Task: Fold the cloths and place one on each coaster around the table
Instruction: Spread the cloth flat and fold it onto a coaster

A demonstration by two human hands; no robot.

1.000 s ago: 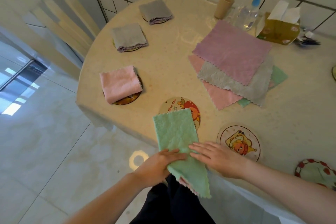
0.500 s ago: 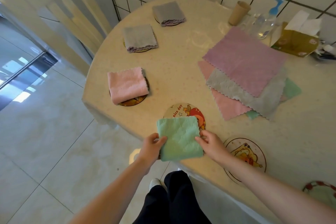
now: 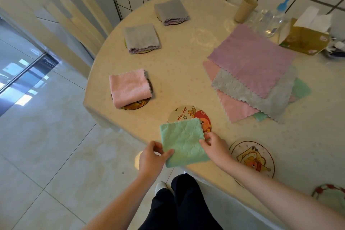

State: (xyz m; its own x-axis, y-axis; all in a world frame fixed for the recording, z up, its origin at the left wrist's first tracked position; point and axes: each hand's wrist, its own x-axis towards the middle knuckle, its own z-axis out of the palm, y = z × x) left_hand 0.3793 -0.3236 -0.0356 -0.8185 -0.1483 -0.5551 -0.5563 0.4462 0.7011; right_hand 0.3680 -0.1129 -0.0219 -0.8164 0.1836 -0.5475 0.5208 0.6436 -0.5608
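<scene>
Table (image 3: 177, 73): a round, pale top is being used as the work surface, with coasters being laid out along its near edge.
Unfolded pile (image 3: 255, 74): flat cloths in lilac, grey, pink and green are being kept stacked mid-table, awaiting folding.
Filled coasters: three are already being covered, by a pink folded cloth (image 3: 128, 87) and two grey folded cloths (image 3: 141, 37) (image 3: 170, 11).
Green cloth (image 3: 182, 142): a folded square is being held at the table's near edge, its far corner overlapping the "nice day" coaster (image 3: 188, 115), its near part hanging past the rim.
Left hand (image 3: 151, 158): the cloth's near-left corner is being pinched between thumb and fingers.
Right hand (image 3: 214, 147): the right edge is being gripped by curled fingers.
Step in hand: placing is judged to be under way; the square is best being slid forward with both edges kept pinched, so the layers are not being splayed, until the coaster is being centred beneath.
Empty coasters: the cartoon coaster (image 3: 252, 157) beside the right wrist and a red-rimmed coaster (image 3: 328, 195) are being left bare.
Tissue box (image 3: 304, 40): white tissues are being held inside, sticking out.
Cup (image 3: 245, 8): contents cannot be told.
</scene>
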